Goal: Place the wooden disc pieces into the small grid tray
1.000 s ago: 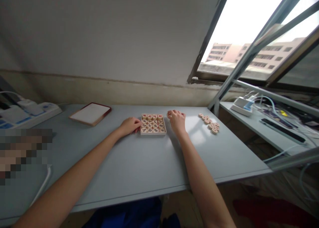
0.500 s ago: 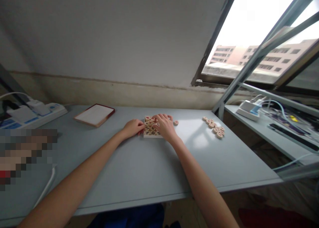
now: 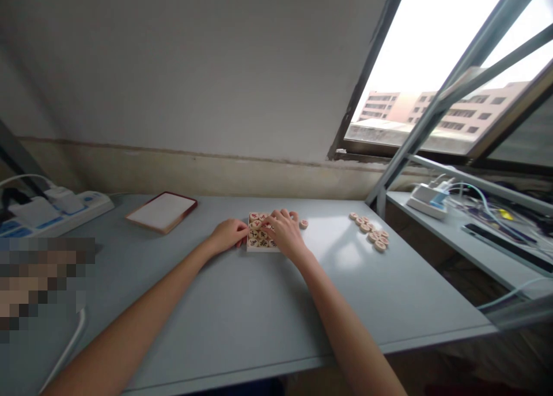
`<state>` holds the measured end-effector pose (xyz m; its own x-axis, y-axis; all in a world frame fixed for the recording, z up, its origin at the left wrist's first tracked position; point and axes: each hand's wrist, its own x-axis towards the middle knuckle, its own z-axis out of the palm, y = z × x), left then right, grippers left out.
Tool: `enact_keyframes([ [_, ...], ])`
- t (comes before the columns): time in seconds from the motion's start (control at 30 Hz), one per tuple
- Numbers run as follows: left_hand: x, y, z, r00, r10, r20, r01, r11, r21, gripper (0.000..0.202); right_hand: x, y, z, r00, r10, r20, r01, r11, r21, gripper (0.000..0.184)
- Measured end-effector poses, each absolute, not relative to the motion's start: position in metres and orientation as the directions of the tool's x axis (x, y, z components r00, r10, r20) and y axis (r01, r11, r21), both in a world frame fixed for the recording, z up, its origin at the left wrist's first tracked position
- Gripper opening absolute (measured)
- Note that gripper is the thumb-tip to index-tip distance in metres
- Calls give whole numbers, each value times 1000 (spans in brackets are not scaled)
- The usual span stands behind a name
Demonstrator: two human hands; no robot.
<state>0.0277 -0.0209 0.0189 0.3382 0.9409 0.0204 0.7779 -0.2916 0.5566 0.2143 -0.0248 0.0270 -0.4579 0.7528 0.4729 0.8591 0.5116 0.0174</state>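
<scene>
A small light box (image 3: 264, 249) sits on the desk in front of me, filled with rows of round Chinese chess pieces (image 3: 253, 242) marked with red and dark characters. My left hand (image 3: 227, 235) is closed at the box's left side, thumb and fingers on its edge. Over the box's right half, my right hand (image 3: 287, 233) bends its fingers down with the tips at a red-marked piece (image 3: 256, 225); the hand hides the pieces below it. One loose chess piece (image 3: 304, 224) lies just right of the box.
Several loose chess pieces (image 3: 372, 233) lie in a cluster on the desk's right side. A white lid-like tray with a reddish rim (image 3: 161, 212) rests at back left. Power strips (image 3: 56, 211) with plugs stand at far left and on the right-hand shelf. A metal post (image 3: 382, 194) rises at right.
The view has tilted up slightly, so the desk sits lower in it. My right fingers have shifted slightly over the pieces, while my left hand stays at the box's left side.
</scene>
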Motion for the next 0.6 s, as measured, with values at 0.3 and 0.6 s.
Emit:
enact_keyframes([
  [0.3, 26, -19, 16, 350, 936, 41, 770, -313, 555, 38, 210, -25, 25, -492, 733, 469, 828, 561, -8, 13],
  [0.6, 25, -19, 15, 367, 930, 34, 766, -323, 555, 43, 262, -13, 28, 132, 908, 397, 991, -116, -63, 23],
])
